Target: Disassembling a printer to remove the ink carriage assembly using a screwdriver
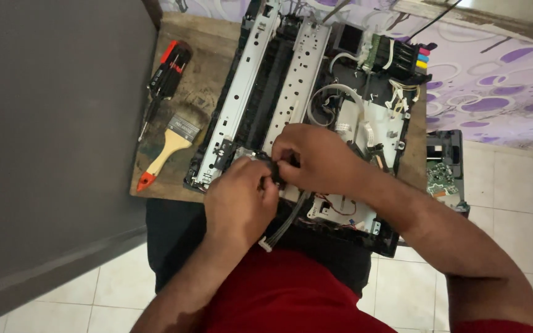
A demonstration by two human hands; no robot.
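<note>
An opened printer chassis with metal rails and exposed wiring lies on a small wooden table. My left hand and my right hand meet at the chassis's near edge, both pinching a small black part between the fingertips. A bundle of grey wires with a white connector hangs down from under my left hand. Ink cartridges with coloured tabs sit at the far right of the chassis.
A red-and-black screwdriver and a paintbrush with a wooden handle and red tip lie on the table's left side. A green circuit board on a black part rests on the tiled floor to the right. A grey wall stands left.
</note>
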